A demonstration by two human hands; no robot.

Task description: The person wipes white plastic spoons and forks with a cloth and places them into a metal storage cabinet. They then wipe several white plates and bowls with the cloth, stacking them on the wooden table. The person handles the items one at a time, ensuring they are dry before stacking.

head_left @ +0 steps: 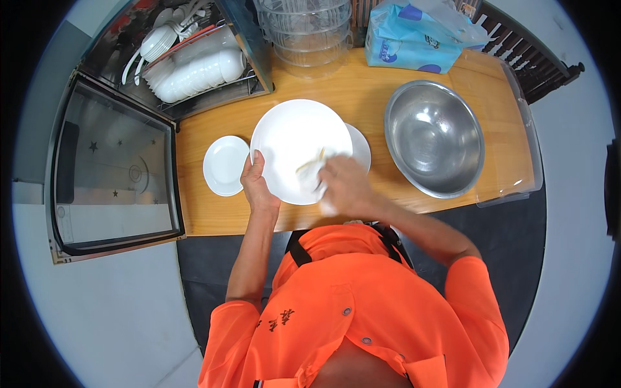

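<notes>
A large round white plate [291,132] is held above the wooden table by my left hand [260,189], closed on its lower left rim with the thumb on top. My right hand [349,186], smeared by motion, grips a crumpled white cloth [310,174] against the plate's lower right part. Left of the large plate, a small white plate [225,166] lies on the table. Another white plate [361,149] is partly hidden behind the large one's right side. Further right stands a wide stainless steel bowl [435,139] with nothing in it.
At the far left, a cabinet's glass door [116,168] hangs open; white bowls [200,74] and spoons sit inside. Clear stacked containers [307,32] and a blue tissue pack [414,42] stand at the back. A transparent sheet [511,142] covers the wooden table's [200,216] right end.
</notes>
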